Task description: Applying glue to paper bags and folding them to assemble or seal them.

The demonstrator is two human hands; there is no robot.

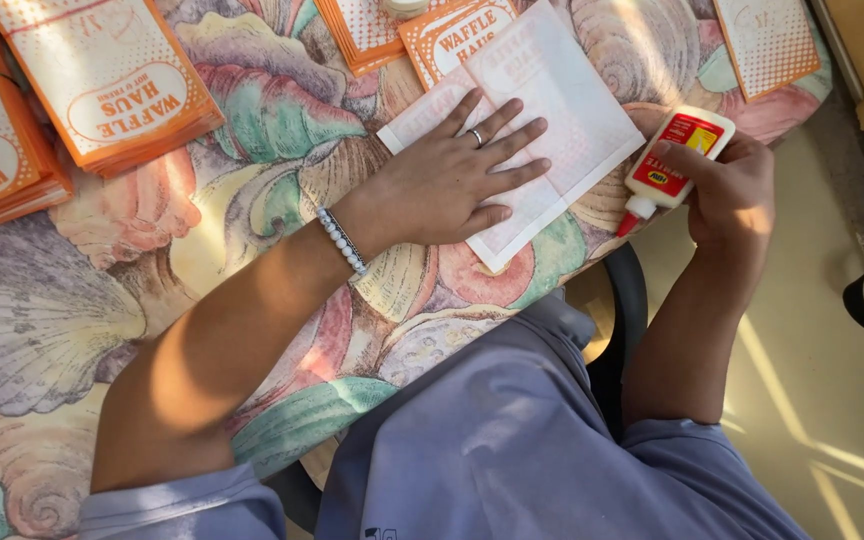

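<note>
Overhead: shell-print tablecloth (282, 120), left hand (452, 180) flat on paper sheet (572, 110), right hand (727, 195) gripping glue bottle (674, 155).

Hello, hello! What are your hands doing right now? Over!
Left hand flat on white paper sheet. Right hand holds glue bottle, nozzle beside sheet's edge. Nothing blocking.

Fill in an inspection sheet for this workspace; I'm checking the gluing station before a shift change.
Surface: table under a shell-patterned cloth, sunlit.
Job's things: white paper bag lying flat, printed side down; white glue bottle with a red tip, pointing toward the bag's edge.
Clutter: stacks of orange printed bags at the left and along the top edge.
Hands: left hand pressed flat on the bag; right hand gripping the glue bottle.
Cables: nothing seen.
Surroundings: pale floor, black chair below the person.
</note>
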